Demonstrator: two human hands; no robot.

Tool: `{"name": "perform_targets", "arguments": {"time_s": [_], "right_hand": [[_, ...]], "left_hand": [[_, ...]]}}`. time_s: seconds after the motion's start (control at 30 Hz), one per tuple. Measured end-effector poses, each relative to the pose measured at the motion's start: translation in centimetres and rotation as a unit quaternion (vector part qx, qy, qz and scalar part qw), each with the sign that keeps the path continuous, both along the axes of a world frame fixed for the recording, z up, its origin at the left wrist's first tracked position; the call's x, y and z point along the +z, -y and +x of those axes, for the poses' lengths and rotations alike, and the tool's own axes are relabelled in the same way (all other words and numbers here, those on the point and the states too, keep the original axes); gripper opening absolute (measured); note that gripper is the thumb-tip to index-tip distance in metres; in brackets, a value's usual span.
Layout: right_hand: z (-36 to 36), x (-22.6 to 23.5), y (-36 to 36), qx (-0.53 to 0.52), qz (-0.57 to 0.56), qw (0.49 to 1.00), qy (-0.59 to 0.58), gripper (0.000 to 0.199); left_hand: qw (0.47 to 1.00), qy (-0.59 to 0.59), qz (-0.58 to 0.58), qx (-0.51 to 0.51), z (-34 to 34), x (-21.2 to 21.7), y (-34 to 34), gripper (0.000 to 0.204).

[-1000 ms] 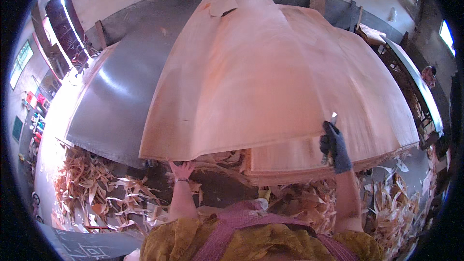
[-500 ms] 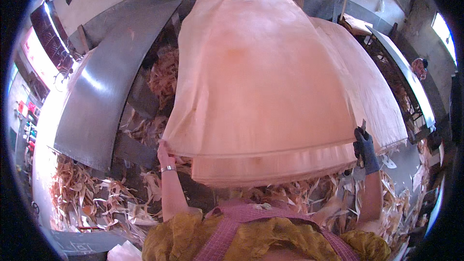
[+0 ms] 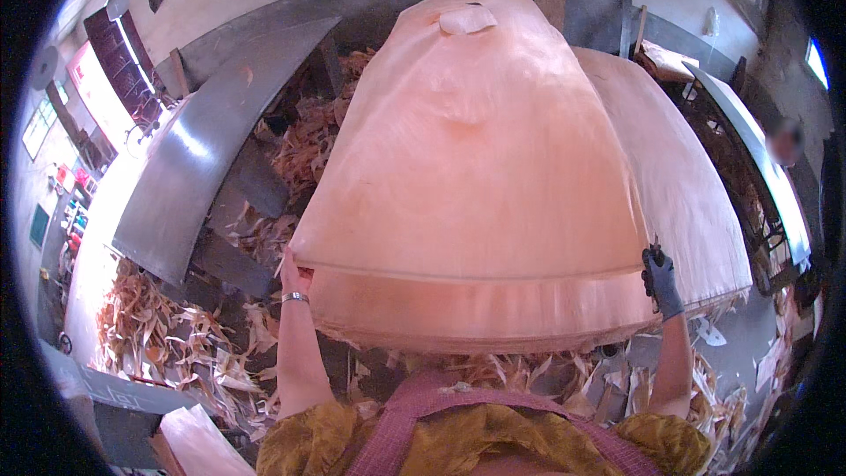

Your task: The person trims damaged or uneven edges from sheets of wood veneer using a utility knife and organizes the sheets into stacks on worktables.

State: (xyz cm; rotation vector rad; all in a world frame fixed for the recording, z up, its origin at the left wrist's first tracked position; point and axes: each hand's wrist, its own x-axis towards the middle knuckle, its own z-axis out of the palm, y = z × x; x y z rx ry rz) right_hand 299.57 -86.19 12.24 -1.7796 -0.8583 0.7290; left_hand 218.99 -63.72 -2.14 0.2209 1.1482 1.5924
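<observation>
A large, thin, pale-orange wood veneer sheet lies over a stack of similar veneer, whose front edge sticks out toward me. Bare, with a metal watch band at the wrist, my left hand is closed on the sheet's near left corner. At the near right corner is my right hand in a dark glove, its fingers wrapped round a small blade-like tool that points upward. Whether those fingers also pinch the sheet is hidden. Near the far end, a loose flap of veneer sits on top.
Another veneer pile adjoins on the right. A sloping grey metal panel stands to the left, and a narrow pale panel at far right. Veneer scraps litter the floor. Past the right panel, a person is partly visible.
The top sheet has flattened and settled over the stack, its near left corner drawn outward by my left hand. My right hand stays at the right corner. The view has shifted slightly.
</observation>
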Motion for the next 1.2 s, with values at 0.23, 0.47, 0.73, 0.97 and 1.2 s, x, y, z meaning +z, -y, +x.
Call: {"name": "perform_targets", "arguments": {"time_s": [0.23, 0.47, 0.73, 0.97, 1.2], "right_hand": [[3.7, -1.8, -1.8, -0.041, -0.083, 0.996, 0.008, 0.021], [5.9, -7.6, -2.0, -0.054, -0.094, 0.992, 0.058, 0.039], [8.7, -16.3, 1.6, -0.043, -0.087, 0.976, 0.197, 0.051], [9.0, -21.7, 4.0, -0.030, -0.099, 0.914, 0.392, 0.044], [7.0, -22.0, 4.5, -0.016, -0.258, 0.905, 0.339, 0.047]], "left_hand": [[0.994, 0.104, 0.017, -0.027, 3.0, -5.4, -2.9, 0.042], [0.998, 0.043, 0.024, -0.027, 6.1, -9.4, -3.0, 0.051], [0.996, -0.061, -0.057, 0.043, 8.3, -12.6, 1.3, 0.053], [0.986, -0.027, -0.149, 0.070, 9.3, -15.3, 4.1, 0.045], [0.978, -0.122, -0.148, 0.082, 8.8, -16.3, 5.3, 0.038]]}}
